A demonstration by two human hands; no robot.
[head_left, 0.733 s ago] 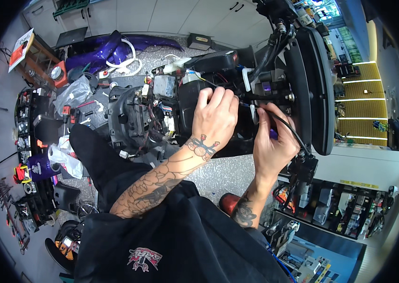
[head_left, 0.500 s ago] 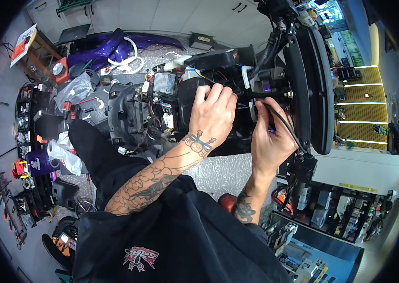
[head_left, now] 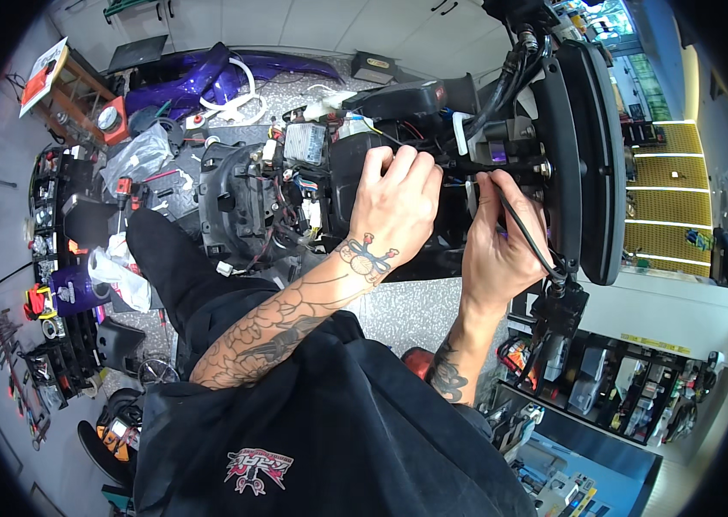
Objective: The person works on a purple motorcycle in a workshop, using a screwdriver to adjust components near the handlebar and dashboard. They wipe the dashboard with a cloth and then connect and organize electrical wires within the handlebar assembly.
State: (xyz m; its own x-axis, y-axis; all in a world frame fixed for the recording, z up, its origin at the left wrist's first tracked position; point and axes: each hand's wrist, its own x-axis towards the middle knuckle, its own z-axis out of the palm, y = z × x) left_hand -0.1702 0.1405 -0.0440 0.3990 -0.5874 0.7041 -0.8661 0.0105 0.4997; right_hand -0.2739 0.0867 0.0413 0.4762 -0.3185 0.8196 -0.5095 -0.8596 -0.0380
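A stripped-down scooter with bare wiring lies across my front. My left hand (head_left: 394, 202) is curled shut, back up, over the black plastic housing (head_left: 354, 162) in its middle; what the fingertips hold, if anything, is hidden beneath them. To its right, my right hand (head_left: 506, 241) has thumb and fingers pinched together near the front end. A black cable (head_left: 525, 227) bends between those fingers and down toward the black handlebar end (head_left: 558, 303). Further right stands a long black front panel (head_left: 584, 164). A white bracket (head_left: 460, 133) sits just beyond the hands.
Left of the housing are a silver finned box (head_left: 304, 143), loose connectors and a dark curved plastic shell (head_left: 230, 202). Purple body panels (head_left: 209, 82) lie at the back. A red-and-black power tool (head_left: 125, 191) and a clear plastic bag (head_left: 140, 159) are at the left.
The scooter has shifted slightly right in view. Both hands remain over the wiring, and the right fingertips have drawn closer together, with the pale round piece beside them no longer showing.
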